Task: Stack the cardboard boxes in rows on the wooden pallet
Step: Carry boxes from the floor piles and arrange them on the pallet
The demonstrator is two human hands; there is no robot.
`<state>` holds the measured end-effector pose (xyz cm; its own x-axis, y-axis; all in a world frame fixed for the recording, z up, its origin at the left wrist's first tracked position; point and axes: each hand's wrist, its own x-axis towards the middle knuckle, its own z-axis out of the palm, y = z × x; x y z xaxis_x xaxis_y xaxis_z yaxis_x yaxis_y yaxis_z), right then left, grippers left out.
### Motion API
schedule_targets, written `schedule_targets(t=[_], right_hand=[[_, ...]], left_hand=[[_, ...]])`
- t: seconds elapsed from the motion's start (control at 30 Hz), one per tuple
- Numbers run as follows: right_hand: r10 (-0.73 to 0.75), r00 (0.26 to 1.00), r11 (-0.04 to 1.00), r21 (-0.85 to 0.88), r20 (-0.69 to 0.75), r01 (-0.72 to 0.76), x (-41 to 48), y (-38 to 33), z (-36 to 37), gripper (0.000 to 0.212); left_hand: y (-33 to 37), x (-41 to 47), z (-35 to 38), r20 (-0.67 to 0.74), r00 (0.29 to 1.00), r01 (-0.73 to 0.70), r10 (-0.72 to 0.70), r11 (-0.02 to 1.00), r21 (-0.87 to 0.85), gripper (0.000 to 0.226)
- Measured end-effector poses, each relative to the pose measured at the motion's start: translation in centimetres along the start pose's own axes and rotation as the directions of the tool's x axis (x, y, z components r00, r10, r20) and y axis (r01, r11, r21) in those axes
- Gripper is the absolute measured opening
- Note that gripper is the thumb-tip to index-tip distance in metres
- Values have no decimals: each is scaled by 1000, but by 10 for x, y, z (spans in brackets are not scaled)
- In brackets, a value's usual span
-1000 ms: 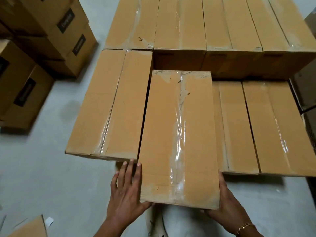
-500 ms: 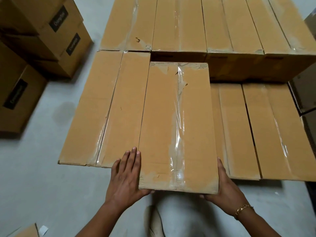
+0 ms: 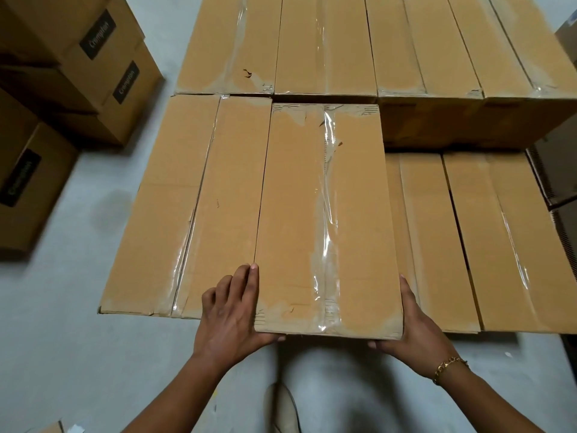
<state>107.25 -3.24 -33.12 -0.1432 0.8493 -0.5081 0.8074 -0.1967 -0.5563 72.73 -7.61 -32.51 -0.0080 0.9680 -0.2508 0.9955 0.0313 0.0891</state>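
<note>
Both hands on near end of taped box (image 3: 324, 220): left hand (image 3: 229, 317) at its left corner, right hand (image 3: 412, 326) at right corner. Box sits tight against left neighbour box (image 3: 187, 207), higher than lower boxes (image 3: 468, 239) on its right. Far row (image 3: 374, 42) behind.

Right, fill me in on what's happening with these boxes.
A person is stacking long taped cardboard boxes in rows. Both hands grip the near end of one box: the left hand on its left side, the right hand on its right. It lies on a lower layer, beside a box already placed to its left. More labelled boxes wait on the floor at left.
</note>
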Motion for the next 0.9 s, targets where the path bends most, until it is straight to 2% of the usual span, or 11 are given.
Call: schedule_targets(t=[0.27, 0.9], right_hand=[[1, 1000, 1000, 1, 3, -1, 9, 0, -3, 146], [112, 993, 993, 20, 35, -113, 6, -13, 0, 139]], left_hand=[[-4, 13, -5, -42, 998, -41, 41, 999, 7, 137], [-4, 14, -8, 31, 999, -25, 26, 999, -39, 134]])
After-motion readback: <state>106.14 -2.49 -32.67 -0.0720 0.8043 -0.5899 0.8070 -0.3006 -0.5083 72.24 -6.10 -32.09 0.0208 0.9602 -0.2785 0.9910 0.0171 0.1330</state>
